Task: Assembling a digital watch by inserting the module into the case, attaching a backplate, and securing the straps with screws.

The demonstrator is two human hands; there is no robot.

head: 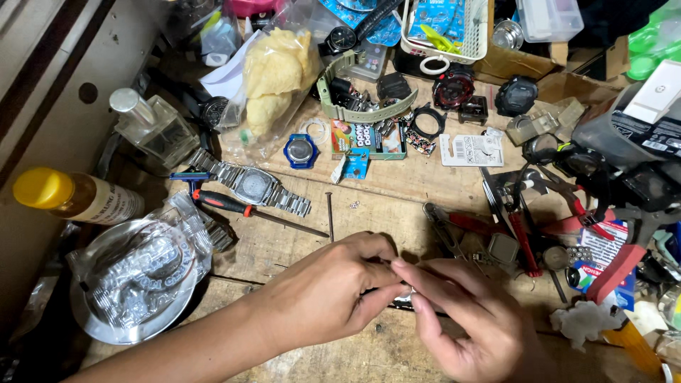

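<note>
**Two hands pinching a small part over a crowded watch-repair worktop**

The wooden worktop (397, 195) carries tools, watches and packets on every side. At its near edge the left hand (323, 294) and right hand (461, 323) meet. The fingers of both are clenched together on a small dark part (399, 303), which lies between the fingertips and just above the boards; what kind of part it is cannot be told, since the fingers hide most of it.

Risk, as a judgement: a part this small may slip from the pinch and vanish among the clutter or into a gap between the boards. The red-handled pliers (525, 237) and the red-handled screwdriver (245, 210) lie near enough for a sleeve or wrist to knock.

Packages: a clear crinkled bag with pale lettering rests on a round metal tray (99, 323) at the left. A clear bag of yellow foam (273, 78) stands at the far side. Beside it lie a small colourful card box (365, 138) and a white blister card (472, 150). A yellow-capped bottle (71, 197) with a pale label lies at the far left. A steel-bracelet watch (252, 186) lies beyond the screwdriver.
</note>
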